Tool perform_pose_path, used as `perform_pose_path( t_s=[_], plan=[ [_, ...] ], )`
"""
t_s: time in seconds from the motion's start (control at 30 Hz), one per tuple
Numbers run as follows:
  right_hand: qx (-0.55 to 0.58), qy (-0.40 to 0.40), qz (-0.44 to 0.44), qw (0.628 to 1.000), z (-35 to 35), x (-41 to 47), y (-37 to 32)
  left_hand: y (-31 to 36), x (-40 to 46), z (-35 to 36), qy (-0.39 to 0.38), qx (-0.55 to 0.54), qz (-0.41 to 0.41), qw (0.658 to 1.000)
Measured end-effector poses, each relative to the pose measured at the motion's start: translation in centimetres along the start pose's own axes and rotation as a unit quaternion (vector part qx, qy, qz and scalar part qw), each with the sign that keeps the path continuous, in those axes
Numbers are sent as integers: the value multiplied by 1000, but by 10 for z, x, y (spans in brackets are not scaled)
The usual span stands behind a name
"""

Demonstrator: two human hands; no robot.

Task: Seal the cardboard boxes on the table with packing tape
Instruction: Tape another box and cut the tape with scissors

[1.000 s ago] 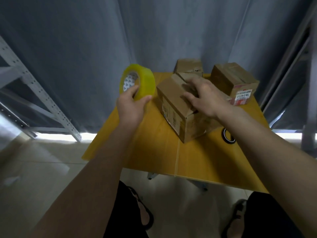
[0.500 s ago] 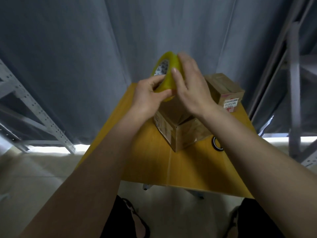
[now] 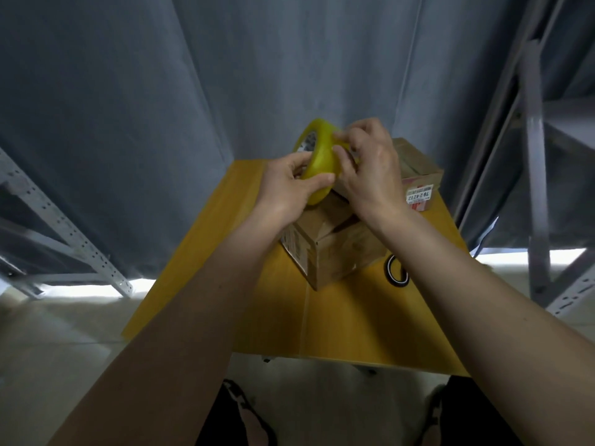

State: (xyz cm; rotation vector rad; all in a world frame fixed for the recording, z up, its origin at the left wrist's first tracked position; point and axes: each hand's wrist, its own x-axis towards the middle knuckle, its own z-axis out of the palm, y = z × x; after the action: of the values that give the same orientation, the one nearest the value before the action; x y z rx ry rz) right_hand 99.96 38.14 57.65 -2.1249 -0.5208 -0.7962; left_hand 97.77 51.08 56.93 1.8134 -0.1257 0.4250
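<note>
A yellow roll of packing tape [image 3: 320,156] is held upright above the nearest cardboard box [image 3: 325,249]. My left hand [image 3: 289,185] grips the roll from below, thumb across its outer face. My right hand [image 3: 370,165] has its fingertips curled onto the roll's outer surface, picking at the tape. The nearest box stands on the yellow table [image 3: 257,300], its top partly hidden by my hands. A second box [image 3: 418,169] with a red and white label stands behind it on the right.
A small black tape ring [image 3: 394,270] lies on the table right of the nearest box, partly hidden by my right forearm. Grey curtains hang behind the table. Metal shelving stands at left [image 3: 64,226] and right [image 3: 537,188].
My right hand left the box top and came up to the roll. My left hand brought the roll from the left to above the box. The fingers have shifted on the tape surface.
</note>
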Motion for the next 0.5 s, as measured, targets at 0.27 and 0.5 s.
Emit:
perform_pose_path(
  t_s=[0.27, 0.5],
  plan=[
    [70, -13, 68, 995, -6, 12, 12, -11, -4, -1, -21, 57, -26, 998],
    [-22, -37, 18, 999, 4, 4, 14, 2, 5, 6, 13, 54, -14, 998]
  ],
)
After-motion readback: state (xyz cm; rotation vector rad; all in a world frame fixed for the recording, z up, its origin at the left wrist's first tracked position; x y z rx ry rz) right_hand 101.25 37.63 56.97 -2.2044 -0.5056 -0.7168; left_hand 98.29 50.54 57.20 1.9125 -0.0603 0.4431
